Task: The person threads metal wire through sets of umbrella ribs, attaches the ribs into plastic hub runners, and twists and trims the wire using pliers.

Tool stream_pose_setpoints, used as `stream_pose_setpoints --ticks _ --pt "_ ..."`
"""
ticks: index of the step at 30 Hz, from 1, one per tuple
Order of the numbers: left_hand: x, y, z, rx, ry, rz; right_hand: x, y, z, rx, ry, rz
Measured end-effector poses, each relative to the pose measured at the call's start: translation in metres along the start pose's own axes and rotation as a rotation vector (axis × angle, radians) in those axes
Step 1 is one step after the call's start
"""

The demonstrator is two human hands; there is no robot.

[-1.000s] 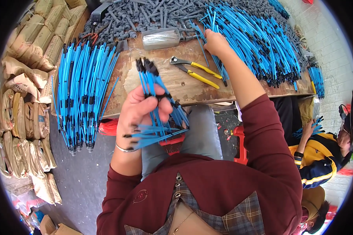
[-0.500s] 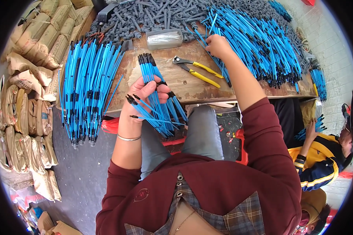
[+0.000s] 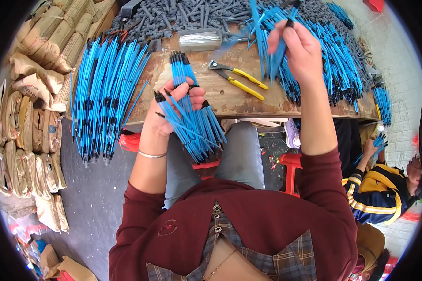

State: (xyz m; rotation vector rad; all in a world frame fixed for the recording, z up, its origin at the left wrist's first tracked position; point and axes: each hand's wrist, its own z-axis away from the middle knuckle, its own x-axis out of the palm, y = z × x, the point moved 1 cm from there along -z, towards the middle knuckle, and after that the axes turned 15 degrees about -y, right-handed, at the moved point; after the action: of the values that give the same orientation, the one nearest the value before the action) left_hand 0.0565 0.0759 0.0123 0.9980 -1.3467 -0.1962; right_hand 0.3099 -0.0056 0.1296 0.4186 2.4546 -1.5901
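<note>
1. Gathering is judged to be in hand; a steady hold seems called for next.
2. A bundle of blue rods (image 3: 198,129) is gripped by the left hand (image 3: 178,92) over the table's (image 3: 215,89) front edge, black tips (image 3: 179,57) toward the far edge, long axis slanting from far-left to near-right.
3. Blurred loose rods (image 3: 277,57) seem pinched by the right hand (image 3: 305,54) above the table's right half, roughly front-to-back.
</note>
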Motion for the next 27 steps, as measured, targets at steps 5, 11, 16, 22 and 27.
stream_pose_setpoints --ticks 5,11,16,22,27 --pt "0.011 -0.004 0.000 0.011 0.018 -0.031 0.071 -0.017 0.051 0.314 -0.513 0.072" --pt "0.033 -0.016 0.007 0.092 -0.177 0.036 0.108 0.033 0.089 0.306 -0.329 0.465" --pt "0.062 -0.027 0.036 0.010 -0.022 -0.213 0.126 0.028 0.124 0.304 -0.318 0.404" --pt "0.061 -0.046 0.039 0.064 0.006 -0.201 0.115 0.042 0.146 0.171 -0.347 0.455" --pt "0.050 -0.054 0.008 0.267 0.120 -0.406 0.081 0.026 0.108 0.101 -0.020 0.401"
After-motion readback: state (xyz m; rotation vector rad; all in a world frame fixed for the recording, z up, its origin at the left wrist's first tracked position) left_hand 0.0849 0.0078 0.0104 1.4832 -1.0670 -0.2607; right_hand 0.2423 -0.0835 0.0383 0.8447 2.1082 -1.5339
